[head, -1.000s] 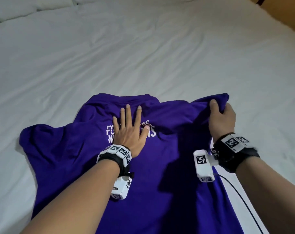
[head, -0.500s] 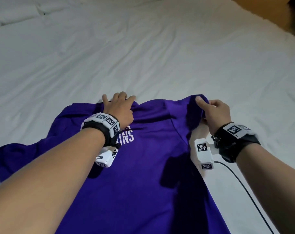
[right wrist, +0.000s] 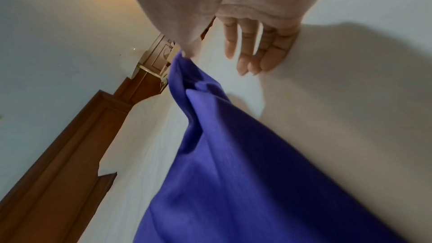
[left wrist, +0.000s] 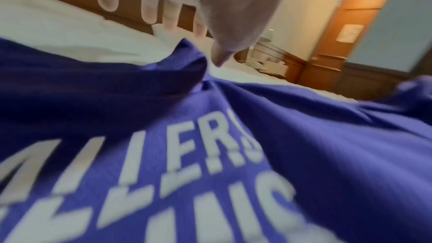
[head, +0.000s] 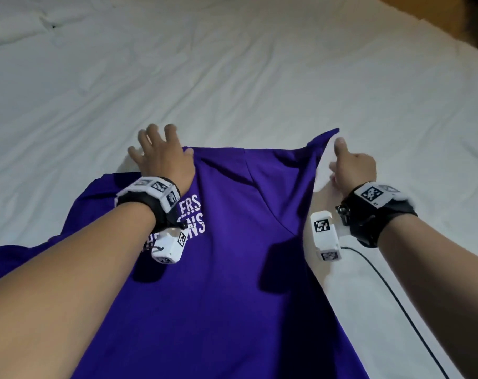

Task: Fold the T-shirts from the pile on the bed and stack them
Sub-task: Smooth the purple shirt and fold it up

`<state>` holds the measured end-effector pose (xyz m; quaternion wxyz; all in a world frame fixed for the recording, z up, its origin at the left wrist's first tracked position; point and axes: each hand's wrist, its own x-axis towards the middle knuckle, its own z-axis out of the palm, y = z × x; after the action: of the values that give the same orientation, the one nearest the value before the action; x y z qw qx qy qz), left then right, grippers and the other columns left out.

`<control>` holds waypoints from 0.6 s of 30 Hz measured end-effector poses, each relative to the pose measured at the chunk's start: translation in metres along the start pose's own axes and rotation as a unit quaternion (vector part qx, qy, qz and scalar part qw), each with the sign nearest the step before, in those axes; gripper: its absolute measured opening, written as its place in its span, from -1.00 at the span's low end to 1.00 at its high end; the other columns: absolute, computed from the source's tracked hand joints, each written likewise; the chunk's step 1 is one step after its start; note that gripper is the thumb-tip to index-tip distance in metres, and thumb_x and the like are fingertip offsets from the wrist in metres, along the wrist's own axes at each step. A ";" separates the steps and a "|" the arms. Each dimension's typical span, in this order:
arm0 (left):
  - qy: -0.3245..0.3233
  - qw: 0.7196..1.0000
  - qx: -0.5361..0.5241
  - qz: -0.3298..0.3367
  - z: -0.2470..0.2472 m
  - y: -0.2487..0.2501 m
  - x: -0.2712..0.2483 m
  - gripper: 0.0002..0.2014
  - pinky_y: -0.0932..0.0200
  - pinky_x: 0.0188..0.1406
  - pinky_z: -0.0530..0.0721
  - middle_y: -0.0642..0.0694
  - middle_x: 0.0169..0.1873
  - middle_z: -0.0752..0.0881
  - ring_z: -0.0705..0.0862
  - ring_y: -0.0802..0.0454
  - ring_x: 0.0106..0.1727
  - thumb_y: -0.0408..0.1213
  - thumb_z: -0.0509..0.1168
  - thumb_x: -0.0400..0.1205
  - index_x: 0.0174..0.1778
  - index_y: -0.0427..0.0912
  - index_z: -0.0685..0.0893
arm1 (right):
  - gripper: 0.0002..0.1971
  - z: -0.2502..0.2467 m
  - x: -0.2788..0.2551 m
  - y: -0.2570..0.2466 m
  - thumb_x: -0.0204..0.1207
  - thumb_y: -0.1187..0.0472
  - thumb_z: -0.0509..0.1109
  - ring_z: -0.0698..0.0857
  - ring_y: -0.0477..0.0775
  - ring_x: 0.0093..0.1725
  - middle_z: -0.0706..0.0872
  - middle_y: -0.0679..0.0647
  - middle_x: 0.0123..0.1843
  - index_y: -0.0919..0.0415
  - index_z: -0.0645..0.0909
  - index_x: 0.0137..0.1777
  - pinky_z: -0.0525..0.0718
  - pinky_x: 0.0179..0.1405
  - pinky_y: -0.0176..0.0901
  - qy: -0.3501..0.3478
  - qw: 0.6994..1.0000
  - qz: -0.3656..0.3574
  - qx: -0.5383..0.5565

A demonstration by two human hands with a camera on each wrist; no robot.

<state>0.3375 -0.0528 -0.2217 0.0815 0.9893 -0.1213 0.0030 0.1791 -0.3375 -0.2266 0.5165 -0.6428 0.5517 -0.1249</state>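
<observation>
Purple T-shirt (head: 232, 269) lies spread on the white bed (head: 232, 77), collar end far, hem running off the near edge of the head view. White lettering (head: 195, 217) on the chest, partly covered by the left wrist band (head: 150, 194); the left wrist view reads it blurred ("ERS" is the legible part).

Left hand (head: 164, 157) sits at the shirt's far left shoulder, fingers spread and fairly straight, reaching past the cloth edge over the sheet. Thumb (left wrist: 219, 58) lies just beside a raised fold of purple cloth. Grip loose and wide: nothing pinched that I can see.

Right hand (head: 352, 165) is at the far right corner, just beside the shirt. That corner (head: 325, 138) stands lifted off the bed in a peak. In the right wrist view the thumb side meets the top of the cloth (right wrist: 182, 58) while the other fingers (right wrist: 252, 51) hang extended and apart from it (whether the thumb truly pins the cloth is hidden behind the palm, so cannot tell if this grip has hold).

Around: black cable (head: 396, 296) trails from the right wrist camera (head: 325, 236) across the sheet toward the near right. Wooden headboard (right wrist: 58, 173) and a lamp (right wrist: 131, 62) beyond the bed; wooden door (left wrist: 346, 34) far right in the left wrist view. The left forearm (head: 68, 283) crosses over the shirt's near left part and hides it.
</observation>
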 end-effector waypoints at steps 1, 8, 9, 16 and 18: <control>0.029 0.999 0.012 0.035 0.001 0.007 -0.010 -0.60 -0.35 0.39 0.36 -0.29 0.39 0.50 0.41 -0.33 0.46 -0.07 0.34 0.67 0.39 -0.13 0.55 | -0.43 0.001 0.000 0.006 0.29 -0.36 0.23 0.79 0.36 -0.03 0.83 0.22 -0.08 0.21 0.64 -0.26 0.74 0.21 0.31 -0.009 1.000 0.008 -0.014; -0.062 0.967 0.035 0.244 0.047 0.052 -0.075 -0.48 -0.30 0.43 0.46 -0.25 0.55 0.50 0.47 -0.30 0.51 0.00 -0.05 0.74 0.56 -0.05 0.55 | -0.61 0.019 -0.027 0.020 0.33 -0.17 0.39 0.80 0.11 0.01 0.83 0.00 -0.12 0.08 0.74 -0.01 0.71 0.24 0.11 -0.091 0.995 -0.040 -0.028; -0.082 0.969 0.036 0.230 0.052 0.052 -0.077 -0.40 -0.35 0.58 0.34 -0.26 0.67 0.37 0.35 -0.31 0.65 0.04 -0.14 0.74 0.68 -0.02 0.41 | -0.57 0.021 -0.027 0.018 0.33 -0.22 0.43 0.80 0.07 0.01 0.83 0.00 -0.10 0.10 0.72 -0.01 0.70 0.27 0.10 -0.091 0.995 -0.043 -0.021; -0.094 0.981 0.017 0.169 0.078 0.042 -0.080 -0.22 -0.27 0.78 -0.12 -0.24 0.81 -0.12 -0.13 -0.21 0.82 0.25 -0.35 0.74 0.82 -0.16 -0.13 | -0.62 0.015 -0.021 0.025 0.31 -0.29 0.47 0.81 0.32 -0.11 0.81 0.15 -0.16 0.02 0.58 -0.24 0.79 0.11 0.27 -0.021 0.999 -0.043 0.021; -0.093 0.981 0.020 0.170 0.081 0.042 -0.081 -0.21 -0.27 0.78 -0.11 -0.25 0.81 -0.11 -0.12 -0.22 0.82 0.25 -0.36 0.74 0.82 -0.17 -0.11 | -0.57 0.011 -0.020 0.035 0.18 -0.35 0.48 0.81 0.35 -0.02 0.82 0.18 -0.05 -0.03 0.60 -0.18 0.78 0.13 0.34 0.001 0.999 -0.012 0.045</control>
<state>0.2481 -0.0867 -0.2973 0.0479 0.9517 -0.2944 -0.0726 0.1593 -0.3099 -0.2516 0.5428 -0.6253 0.5381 -0.1571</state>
